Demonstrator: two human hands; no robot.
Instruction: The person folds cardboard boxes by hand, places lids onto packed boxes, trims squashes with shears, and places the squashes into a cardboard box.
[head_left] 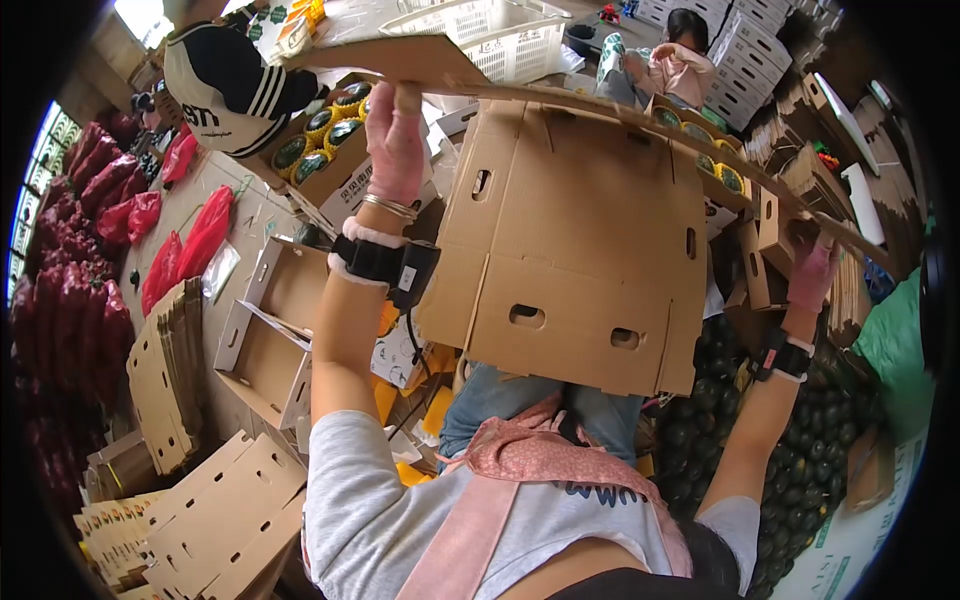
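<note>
1. Cardboard sheet (575,260), one, large, brown, with cut-out slots and fold lines; at the centre of the frame, raised above the person's jeans (480,400), its long upper edge slanting down to the right.
2. Left hand (395,145), upper left of centre; fingers pointing up, pinching the sheet's upper edge.
3. Right hand (815,270), right of the frame; against the far right end of that edge, fingers partly hidden, grip cannot be told.
4. Open carton (270,350), pale-sided, left of centre on the floor.
5. Flattened cartons (225,520), stacked, lower left.
6. Dark round produce (810,440), a large heap, lower right.
7. Red bags (200,240), left.
8. White crate (510,50), top centre.
9. Seated person (685,70), pink top, upper right, beside stacked white boxes (750,65).
</note>
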